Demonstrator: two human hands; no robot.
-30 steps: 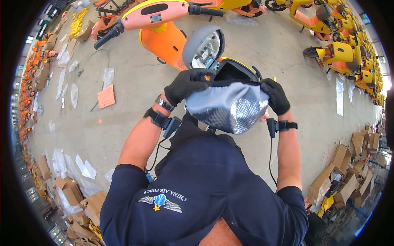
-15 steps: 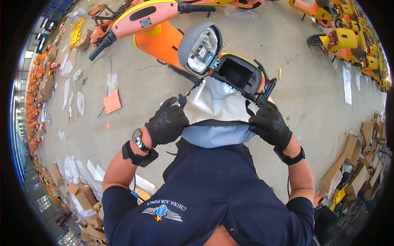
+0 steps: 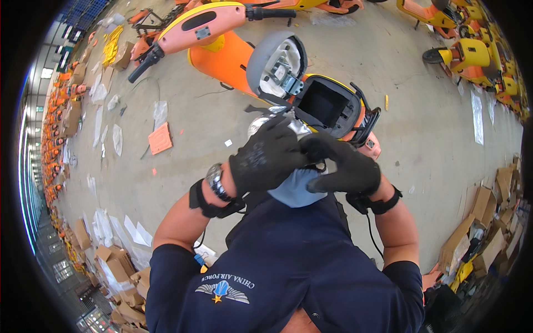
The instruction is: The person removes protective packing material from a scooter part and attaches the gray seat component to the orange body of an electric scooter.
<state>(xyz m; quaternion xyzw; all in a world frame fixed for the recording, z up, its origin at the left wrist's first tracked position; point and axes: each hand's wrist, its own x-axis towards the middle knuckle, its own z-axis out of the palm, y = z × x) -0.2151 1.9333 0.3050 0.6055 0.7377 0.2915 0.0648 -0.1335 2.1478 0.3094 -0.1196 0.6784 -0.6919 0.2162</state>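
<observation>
My left hand, in a black glove, is closed over the bunched edge of a silver-grey fabric cover. My right hand, also gloved, meets it from the right; its thumb and fingers stand apart beside the cover's dark edge. The cover's shiny inside shows just beyond my left knuckles, and a black strap lies there too. Both hands hide most of the cover. Past them stands an orange and yellow scooter with its grey seat tipped up, exposing the black storage compartment.
The scooter's handlebar reaches across the upper left, and its black rear rack sticks out on the right. A pink-orange panel lies on the floor. Cardboard boxes are heaped at right; more yellow scooters stand at upper right.
My hands have come together from the cover's two sides. The cover, stretched wide before, is now bunched between them. My right hand's fingers have spread. The view has shifted slightly.
</observation>
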